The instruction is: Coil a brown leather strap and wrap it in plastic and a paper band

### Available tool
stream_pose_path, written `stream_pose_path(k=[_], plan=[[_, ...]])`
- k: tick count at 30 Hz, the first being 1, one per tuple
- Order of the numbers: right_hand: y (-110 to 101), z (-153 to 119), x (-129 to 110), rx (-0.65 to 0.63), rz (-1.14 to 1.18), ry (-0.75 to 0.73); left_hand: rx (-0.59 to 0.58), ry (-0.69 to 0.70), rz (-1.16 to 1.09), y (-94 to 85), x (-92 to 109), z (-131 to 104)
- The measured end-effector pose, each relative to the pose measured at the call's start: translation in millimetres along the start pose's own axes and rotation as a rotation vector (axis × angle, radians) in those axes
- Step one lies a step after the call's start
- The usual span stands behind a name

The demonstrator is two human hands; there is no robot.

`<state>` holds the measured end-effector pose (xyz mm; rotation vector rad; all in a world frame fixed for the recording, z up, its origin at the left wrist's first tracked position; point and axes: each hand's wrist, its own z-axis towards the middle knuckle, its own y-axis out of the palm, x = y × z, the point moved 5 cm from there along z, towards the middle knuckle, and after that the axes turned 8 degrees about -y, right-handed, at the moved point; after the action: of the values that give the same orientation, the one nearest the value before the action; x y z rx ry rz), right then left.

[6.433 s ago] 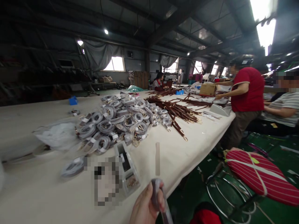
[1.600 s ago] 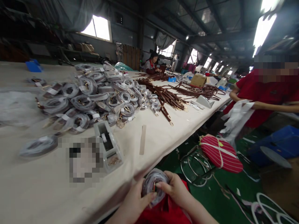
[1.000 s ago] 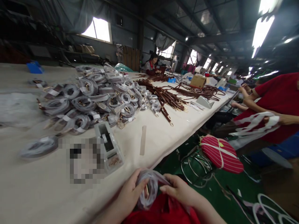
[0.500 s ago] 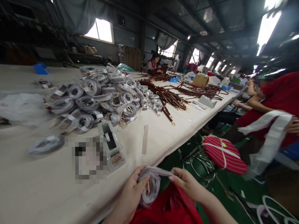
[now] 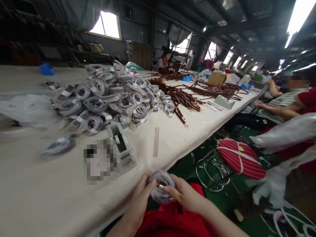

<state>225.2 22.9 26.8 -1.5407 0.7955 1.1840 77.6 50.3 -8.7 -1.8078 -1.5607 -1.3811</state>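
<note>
Between my two hands, over my lap at the table edge, is a coiled strap [image 5: 161,195] in a clear plastic sleeve, with a gold-coloured clasp showing at its centre. My left hand [image 5: 144,191] is closed on the coil's left side, thumb on top. On the right side, my right hand [image 5: 180,191] grips the coil, its thumb by the clasp. A tape dispenser [image 5: 135,158] stands on the table just beyond my hands. One wrapped coil [image 5: 58,146] lies apart at the left, in front of a large heap of wrapped coiled straps [image 5: 95,105].
Brown straps with gold clasps [image 5: 172,95] lie along the long table [image 5: 138,204]. A beige strip [image 5: 156,142] is on it. To the right are a red striped cushioned stool [image 5: 240,158] and a person in red handling plastic. Another person [image 5: 164,62] sits at the far side.
The strap's loose end, stretched between my hands before, is now wound onto the coil. My right hand has moved left onto the coil. The view has shifted slightly.
</note>
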Motion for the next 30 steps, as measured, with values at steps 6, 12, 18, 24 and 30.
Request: stream_pose_path(k=[6,12,18,24,30], plan=[[-17.3,-17.4,-9.8,-0.399,-0.383,0.065,-0.183,0.036,0.654,6.6,12.8,-14.7],[9.5,-10.7,11.8,-0.107,0.328,0.201,-0.008,0.086,0.477,0.7,7.3,-13.0],[6.9,-10.8,20.2,0.003,0.318,0.177,0.082,0.042,0.34,-5.3,-12.2,-4.7],[5.8,-21.5,26.7,-0.402,0.03,0.313,-0.167,0.084,0.732,16.7,-8.4,-14.8],[17.7,-33.8,35.2,-0.226,0.1,0.371,-0.135,0.089,0.635,12.5,-32.8,-21.6]])
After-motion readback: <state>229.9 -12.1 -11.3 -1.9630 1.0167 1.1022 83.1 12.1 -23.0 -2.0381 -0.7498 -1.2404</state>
